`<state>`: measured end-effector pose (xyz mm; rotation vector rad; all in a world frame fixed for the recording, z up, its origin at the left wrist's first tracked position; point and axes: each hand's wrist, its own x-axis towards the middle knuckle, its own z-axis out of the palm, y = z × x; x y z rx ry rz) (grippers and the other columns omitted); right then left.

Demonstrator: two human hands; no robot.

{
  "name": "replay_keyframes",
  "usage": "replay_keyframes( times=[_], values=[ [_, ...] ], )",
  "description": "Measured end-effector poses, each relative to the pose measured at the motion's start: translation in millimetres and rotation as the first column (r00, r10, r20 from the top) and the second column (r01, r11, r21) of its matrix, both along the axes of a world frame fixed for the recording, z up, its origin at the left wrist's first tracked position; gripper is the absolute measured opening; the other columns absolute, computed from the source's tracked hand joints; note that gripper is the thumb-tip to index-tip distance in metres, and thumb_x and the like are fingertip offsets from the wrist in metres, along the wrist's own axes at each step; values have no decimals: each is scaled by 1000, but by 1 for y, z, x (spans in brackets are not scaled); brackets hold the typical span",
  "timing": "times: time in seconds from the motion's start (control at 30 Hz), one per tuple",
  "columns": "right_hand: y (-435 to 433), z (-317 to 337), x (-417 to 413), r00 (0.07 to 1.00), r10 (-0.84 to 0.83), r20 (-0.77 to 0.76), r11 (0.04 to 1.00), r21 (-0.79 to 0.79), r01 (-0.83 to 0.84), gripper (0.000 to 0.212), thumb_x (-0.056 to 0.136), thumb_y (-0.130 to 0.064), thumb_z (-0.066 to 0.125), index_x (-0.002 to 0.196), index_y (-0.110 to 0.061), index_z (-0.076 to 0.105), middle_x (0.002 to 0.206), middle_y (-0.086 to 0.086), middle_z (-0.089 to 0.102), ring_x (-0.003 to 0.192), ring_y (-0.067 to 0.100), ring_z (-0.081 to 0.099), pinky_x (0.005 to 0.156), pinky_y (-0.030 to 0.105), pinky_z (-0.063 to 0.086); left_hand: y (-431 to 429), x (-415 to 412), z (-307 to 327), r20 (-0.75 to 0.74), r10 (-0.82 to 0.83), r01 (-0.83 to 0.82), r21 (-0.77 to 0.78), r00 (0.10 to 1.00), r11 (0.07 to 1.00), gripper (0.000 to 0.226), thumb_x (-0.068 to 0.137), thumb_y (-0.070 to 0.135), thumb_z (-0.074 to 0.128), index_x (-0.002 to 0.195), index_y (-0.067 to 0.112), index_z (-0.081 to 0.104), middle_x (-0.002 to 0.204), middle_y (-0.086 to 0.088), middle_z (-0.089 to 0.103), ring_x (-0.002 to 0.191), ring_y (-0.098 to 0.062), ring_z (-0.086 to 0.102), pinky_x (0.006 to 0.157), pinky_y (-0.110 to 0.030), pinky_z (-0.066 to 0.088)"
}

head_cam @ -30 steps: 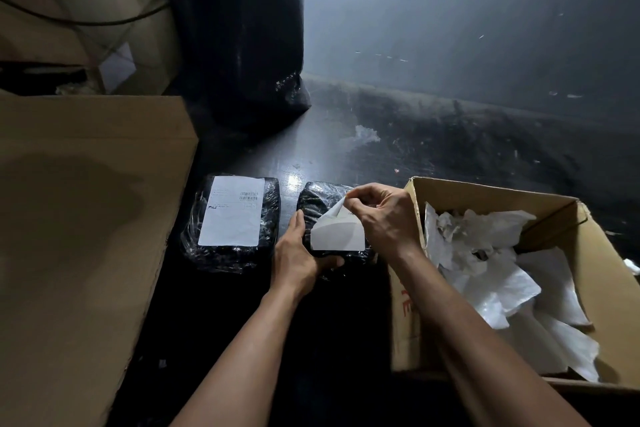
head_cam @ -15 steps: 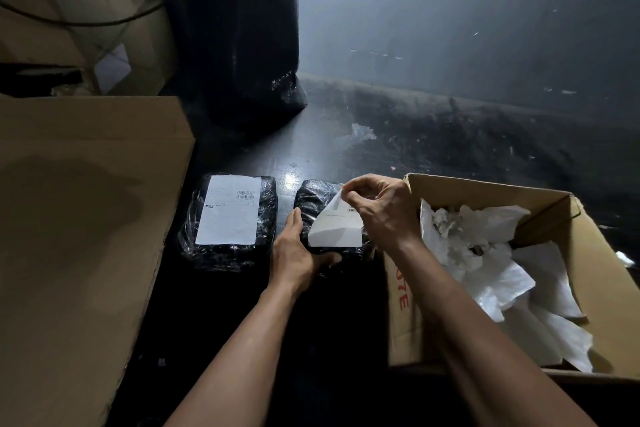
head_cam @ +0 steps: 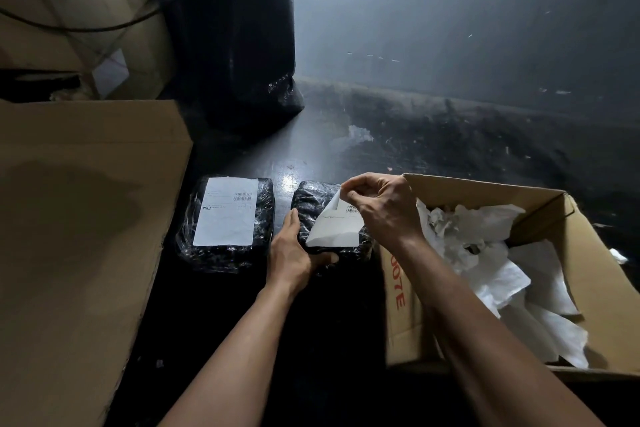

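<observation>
Two black plastic-wrapped parcels lie side by side on a dark surface. The left parcel (head_cam: pixel 225 225) carries a flat white shipping label (head_cam: pixel 227 215). My left hand (head_cam: pixel 294 253) grips the near left corner of the right parcel (head_cam: pixel 313 201), thumb under its front edge. My right hand (head_cam: pixel 377 208) pinches the far corner of a white label sheet (head_cam: pixel 334 227) that lies on this parcel. That corner is lifted and curled back, showing printed barcodes beneath it.
An open cardboard box (head_cam: pixel 588 274) full of crumpled white paper (head_cam: pixel 491 263) stands at the right. A large cardboard flap (head_cam: pixel 76 236) fills the left. A tall black wrapped bundle (head_cam: pixel 235 28) stands behind, with more cartons (head_cam: pixel 79 10) at the far left.
My right hand has pulled the sheet's far corner higher and further back, exposing the printed label underneath. My left hand has kept its hold on the parcel.
</observation>
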<state>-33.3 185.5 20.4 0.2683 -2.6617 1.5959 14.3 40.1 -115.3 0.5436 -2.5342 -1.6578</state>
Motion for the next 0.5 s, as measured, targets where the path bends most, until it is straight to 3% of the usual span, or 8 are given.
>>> replay_keyframes(
  times=[0.17, 0.5],
  values=[
    [-7, 3, 2, 997, 30, -71, 997, 73, -25, 5, 82, -18, 80, 78, -21, 80, 69, -15, 73, 63, -6, 66, 59, 14, 51, 0, 0, -1, 3, 6, -6, 2, 1000, 1000, 137, 40, 41, 98, 153, 13, 27, 160, -1, 26, 146, -8, 24, 112, -14, 13],
    [2, 5, 1, 1000, 27, 2, 999, -32, -27, 5, 81, -12, 80, 79, -17, 81, 73, -11, 76, 66, -4, 68, 61, 10, 50, 0, -1, -2, -15, 7, -7, 0, 1000, 1000, 135, 42, 41, 98, 153, 14, 27, 160, -1, 26, 146, -8, 24, 113, -14, 13]
  ],
)
